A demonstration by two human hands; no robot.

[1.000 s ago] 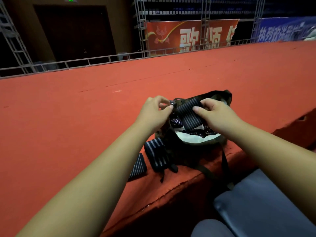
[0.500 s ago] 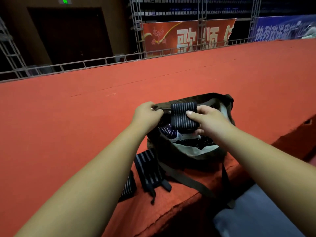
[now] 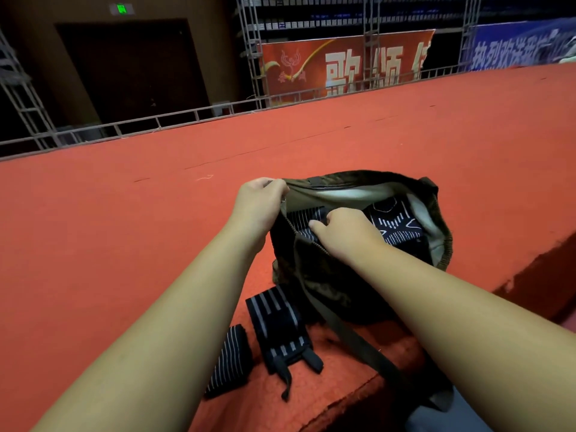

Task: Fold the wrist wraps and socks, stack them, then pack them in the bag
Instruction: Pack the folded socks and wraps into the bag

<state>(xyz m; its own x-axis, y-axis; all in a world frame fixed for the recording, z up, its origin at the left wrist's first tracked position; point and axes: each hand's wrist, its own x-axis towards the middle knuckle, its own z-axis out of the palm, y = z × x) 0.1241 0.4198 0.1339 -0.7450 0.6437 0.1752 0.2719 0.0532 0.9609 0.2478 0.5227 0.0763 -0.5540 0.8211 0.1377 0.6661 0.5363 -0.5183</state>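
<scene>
A red carpet [image 3: 124, 244] is stretching across mid-frame, a metal railing [image 3: 187, 115] is bordering its far edge, a red banner [image 3: 343, 67] is hanging upper centre, and a green sign [image 3: 121, 9] is glowing upper left.

A folded striped wrist wrap [image 3: 277, 328] lies beside the open bag [image 3: 311, 282].

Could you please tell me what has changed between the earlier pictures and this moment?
The right hand has carried the striped wrap from above the opening down into the bag. The left hand let go of the wrap and now grips the bag's rim, holding it open. The two wraps on the red carpet stay put.
</scene>
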